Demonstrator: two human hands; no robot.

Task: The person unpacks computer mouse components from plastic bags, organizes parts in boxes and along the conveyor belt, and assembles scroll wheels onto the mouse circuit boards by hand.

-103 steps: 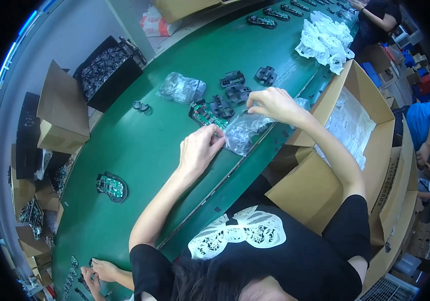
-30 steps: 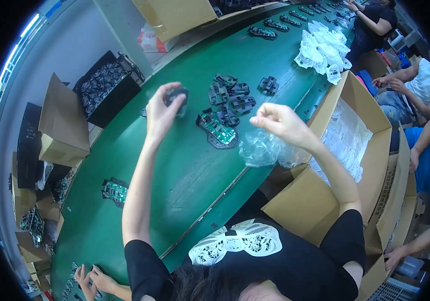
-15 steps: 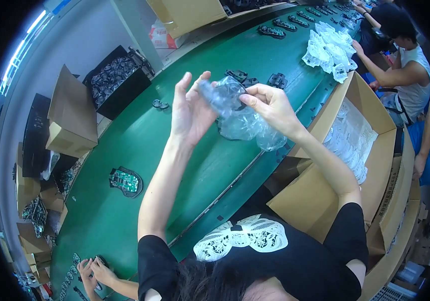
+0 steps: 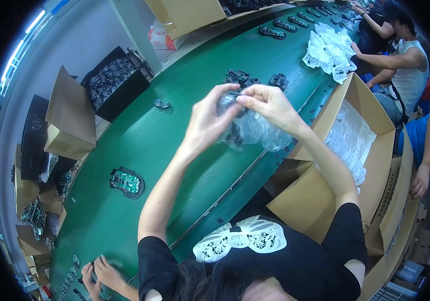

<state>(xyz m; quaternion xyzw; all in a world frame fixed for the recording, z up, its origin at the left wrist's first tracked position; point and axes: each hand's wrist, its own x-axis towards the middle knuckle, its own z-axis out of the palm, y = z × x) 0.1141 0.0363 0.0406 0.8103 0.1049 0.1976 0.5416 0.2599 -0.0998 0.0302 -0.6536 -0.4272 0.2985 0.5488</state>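
Observation:
A small see-through plastic bag (image 4: 229, 99), with something dark showing through it, is held above the green belt. My left hand (image 4: 204, 123) closes on its left side, thumb against fingers. My right hand (image 4: 271, 106) pinches its upper right edge. Just beneath my hands lie more crumpled see-through bags (image 4: 276, 139). Black plastic parts (image 4: 241, 78) lie beyond my fingers, and another black part (image 4: 278, 81) lies to their right. Farther left on the belt are two small round black parts (image 4: 162, 104) and a black shell with a green circuit board (image 4: 126, 182).
An open cardboard box (image 4: 385, 145) of flattened see-through bags stands at my right. Piled bags (image 4: 329, 50) and a row of black shells (image 4: 285, 25) lie farther up the belt (image 4: 195, 60). Co-workers sit at right; another person's hands (image 4: 102, 276) work at lower left.
My left hand has gone from spread fingers beside the bag to closing on it, moving right toward my right hand. The other person's hands at lower left have shifted slightly.

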